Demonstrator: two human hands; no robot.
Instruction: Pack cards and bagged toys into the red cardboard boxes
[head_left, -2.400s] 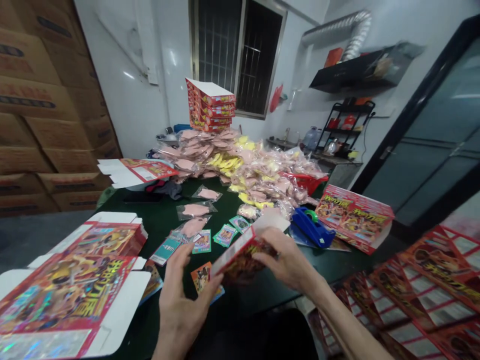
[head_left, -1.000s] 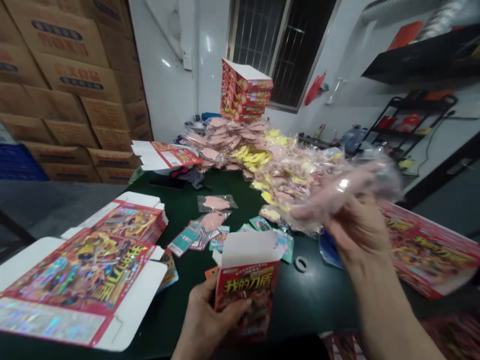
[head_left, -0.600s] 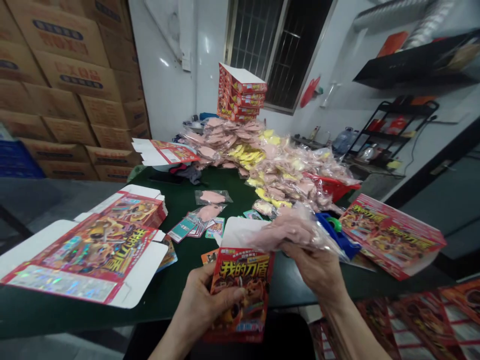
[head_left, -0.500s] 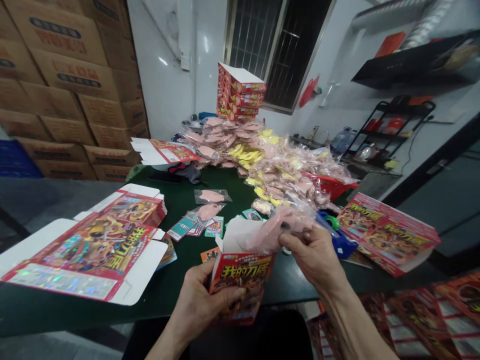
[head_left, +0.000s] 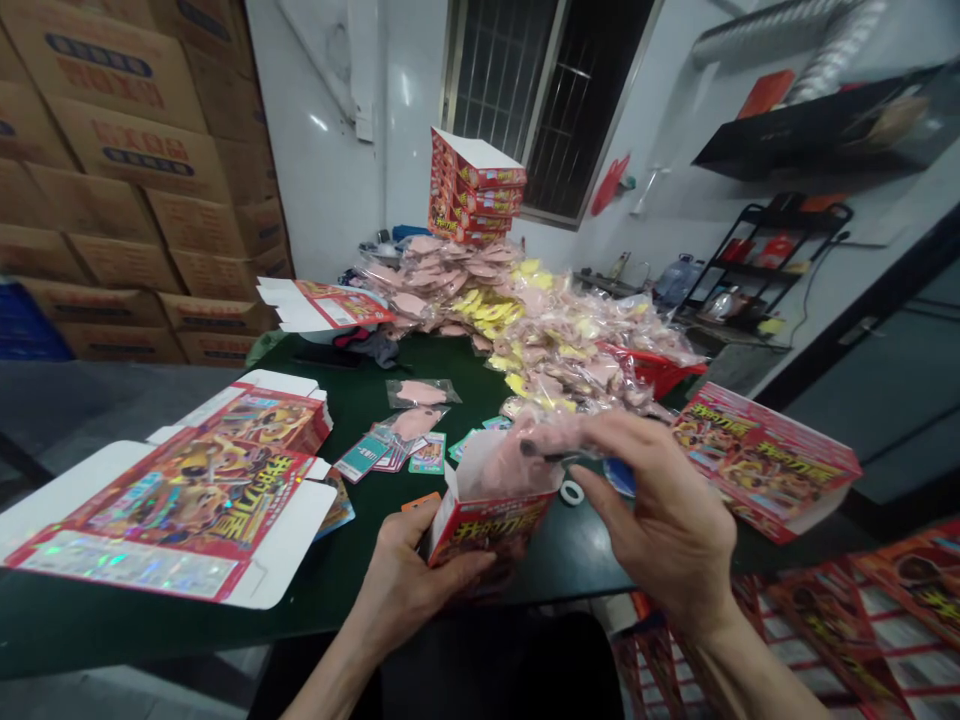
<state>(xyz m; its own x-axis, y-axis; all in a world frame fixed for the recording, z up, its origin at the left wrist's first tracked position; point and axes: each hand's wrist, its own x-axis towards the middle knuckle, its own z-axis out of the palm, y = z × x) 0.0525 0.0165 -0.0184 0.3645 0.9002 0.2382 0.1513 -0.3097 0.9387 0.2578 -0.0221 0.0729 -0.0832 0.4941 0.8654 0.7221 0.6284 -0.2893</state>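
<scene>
- The left hand (head_left: 405, 580) curls its fingers around a red printed carton (head_left: 480, 535), open end up, at low centre of the frame.
- The right hand (head_left: 660, 510) pinches a pink plastic-wrapped packet (head_left: 506, 465) narrowly between thumb and forefinger, right at the carton's mouth.
- A white tape roll (head_left: 571, 492) lies just beside that hand on the dark green table (head_left: 450, 370).
- A heap of bagged pink and yellow packets (head_left: 517, 320) fills the upper middle, beneath a stack of red cartons (head_left: 476, 185).
- Unfolded printed cartons (head_left: 187, 500) lie at left.

On the counter (head_left: 450, 360), unfolded card boxes (head_left: 187, 490) lie left, a folded box (head_left: 765, 460) right, and loose cards (head_left: 397, 455) between; behind them sits a heap of plastic-bagged items (head_left: 525, 340), topped by stacked boxes (head_left: 476, 185).
</scene>
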